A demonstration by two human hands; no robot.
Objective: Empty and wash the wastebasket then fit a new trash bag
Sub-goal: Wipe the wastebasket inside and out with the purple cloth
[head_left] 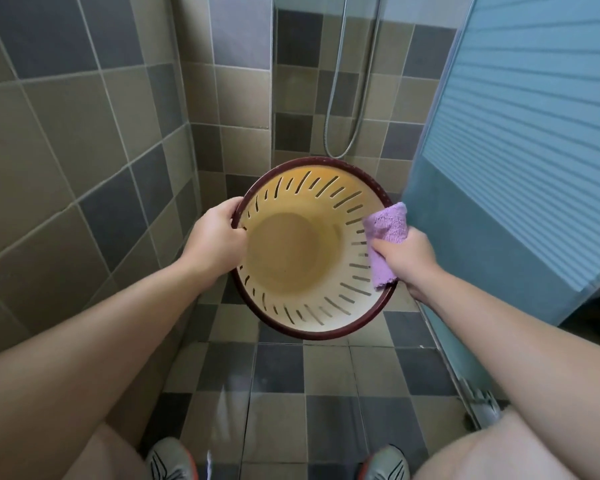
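A checkered tiled floor (pixel 284 382) carries two grey sneakers (pixel 170 459) side by side.

The wastebasket (pixel 291 258) was cream to yellowish inside, with rows of dark slits round its wall and a maroon rim. The cloth (pixel 385 233) was lilac. The walls (pixel 84 133) and floor (pixel 284 393) bore a checker of beige, tan and slate-grey tiles. The shower door (pixel 520 133) was pale blue with fine horizontal stripes. The shoes (pixel 168 459) looked grey, perhaps edged with orange.
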